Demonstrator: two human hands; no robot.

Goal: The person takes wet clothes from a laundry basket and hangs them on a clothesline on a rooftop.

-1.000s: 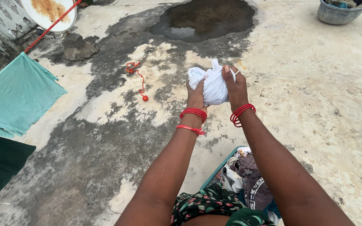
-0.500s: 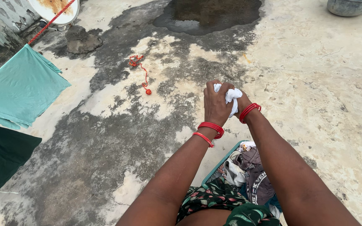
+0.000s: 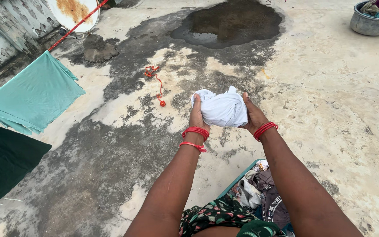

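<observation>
A: Holding — both hands are up at centre frame, arms stretched out from the bottom edge. The left hand and the right hand are closed on either side of a bunched white cloth, which sits between the palms, thumbs pointing up along its flanks.

B: Wrists?

A: Red bangles on the left wrist, with a thinner red band just below them; red bangles on the right wrist too.

B: Below the arms?

A: Bottom centre to lower right, a teal basket, only its rim showing, heaped with mixed clothes — grey, white and a dark floral print nearest the lens. The white cloth is held well above and beyond it.

B: Ground?

A: Pale concrete floor, stained with dark damp patches. A puddle lies at upper centre. A tangle of red string lies left of the hands, apart from them.

B: Left side?

A: A teal sheet hangs from a red line running to the upper left. Below it, at the left edge, a dark green cloth. Upper left holds a rusted white dish against a weathered wall, with a rock beside it.

B: Upper right?

A: A grey metal basin with clothes in it, well apart from the hands.
</observation>
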